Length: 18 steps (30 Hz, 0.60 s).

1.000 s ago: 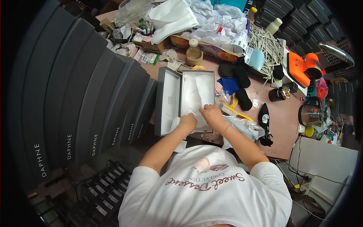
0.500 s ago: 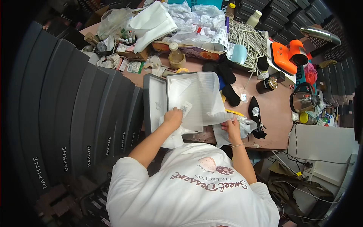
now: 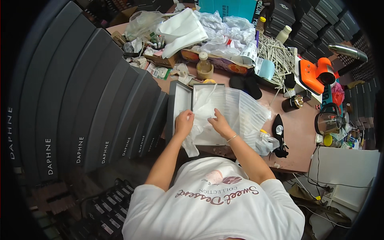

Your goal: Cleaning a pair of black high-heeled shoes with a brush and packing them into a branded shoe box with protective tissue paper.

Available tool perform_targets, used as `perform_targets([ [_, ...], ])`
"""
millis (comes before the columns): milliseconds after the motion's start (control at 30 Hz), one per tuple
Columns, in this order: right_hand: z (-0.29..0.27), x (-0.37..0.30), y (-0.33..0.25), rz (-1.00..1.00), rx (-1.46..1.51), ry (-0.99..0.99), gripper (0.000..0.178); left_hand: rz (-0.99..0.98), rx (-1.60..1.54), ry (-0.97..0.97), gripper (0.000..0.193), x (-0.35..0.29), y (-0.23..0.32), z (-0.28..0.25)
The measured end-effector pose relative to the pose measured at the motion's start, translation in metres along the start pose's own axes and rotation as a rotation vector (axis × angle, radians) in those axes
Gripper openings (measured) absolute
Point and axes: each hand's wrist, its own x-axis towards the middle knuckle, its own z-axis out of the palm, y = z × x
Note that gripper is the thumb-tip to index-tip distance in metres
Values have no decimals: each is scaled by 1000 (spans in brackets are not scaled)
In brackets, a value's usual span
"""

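Note:
An open grey shoebox [image 3: 210, 139] lies on the table in front of me, white tissue paper [image 3: 202, 96] spread inside and hanging over its near left edge. Its grey lid [image 3: 182, 91] rests against the left side. My left hand [image 3: 184, 123] pinches the tissue at the box's left wall. Over the box, my right hand [image 3: 221, 124] has its index finger stretched out, apparently holding nothing. A translucent striped sheet [image 3: 245, 110] drapes from the box to the right. A black pointed shoe [image 3: 278, 132] with white stuffing lies beyond a crumpled clear plastic bag [image 3: 267, 144].
Dark grey shoeboxes [image 3: 96, 92] stand stacked close on the left. Behind the box are a bottle [image 3: 205, 66], a tray of white sticks [image 3: 276, 56] and a heap of white paper wads [image 3: 218, 30]. An orange device [image 3: 314, 76] and a glass pot [image 3: 328, 120] stand right.
My right hand has left the clear plastic at the right and moved over the box. The striped sheet now spreads out to the right, covering more table. The view has shifted slightly.

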Motion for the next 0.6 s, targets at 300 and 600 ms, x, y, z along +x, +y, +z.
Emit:
perform_targets([
  [300,45,-3,-36,-497,-141,-219,16,-10,-276,19,70,-65,22,-36],
  [600,-55,-133,-38,-229,-166,-362,24,-240,-481,5,23,-28,-18,-26],
])
